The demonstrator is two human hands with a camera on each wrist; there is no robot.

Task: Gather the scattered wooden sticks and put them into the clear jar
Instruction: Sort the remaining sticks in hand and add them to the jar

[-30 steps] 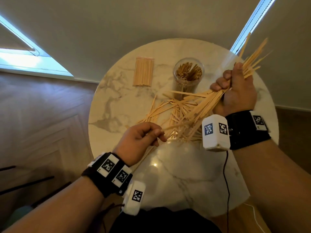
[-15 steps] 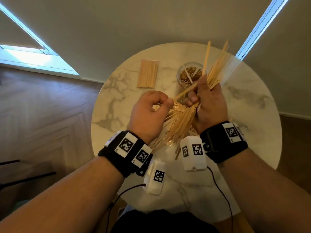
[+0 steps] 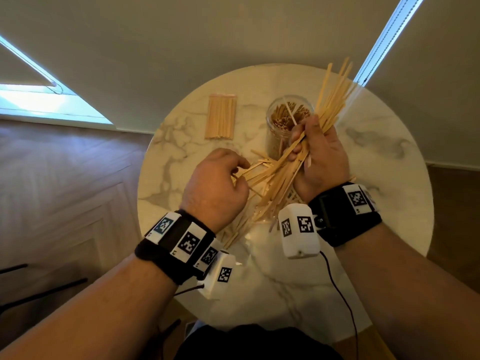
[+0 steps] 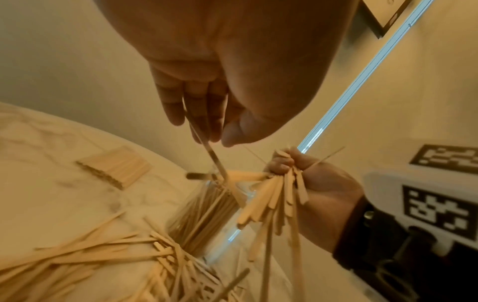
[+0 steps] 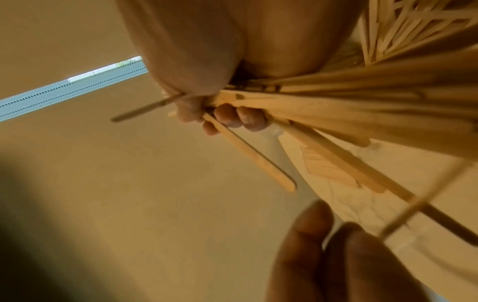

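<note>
My right hand (image 3: 298, 152) grips a thick bundle of wooden sticks (image 3: 332, 100) that fans up and to the right, right beside the clear jar (image 3: 278, 126). The jar stands upright at the back of the round marble table (image 3: 376, 165) and holds several sticks. My left hand (image 3: 240, 168) hovers over the scattered sticks (image 3: 262, 183) with fingers curled. In the left wrist view its fingers (image 4: 201, 122) pinch a single stick (image 4: 214, 159). The right wrist view shows the right fingers (image 5: 232, 118) wrapped round the bundle (image 5: 349, 114).
A neat flat stack of sticks (image 3: 220, 116) lies at the table's back left. Loose sticks spread from the table's middle toward its front edge under both hands. Wood floor lies to the left, and a pale wall stands behind the table.
The right hand carried its bundle from the table's right side to beside the jar. The left hand rose from the pile toward the right hand, then drew back left and down.
</note>
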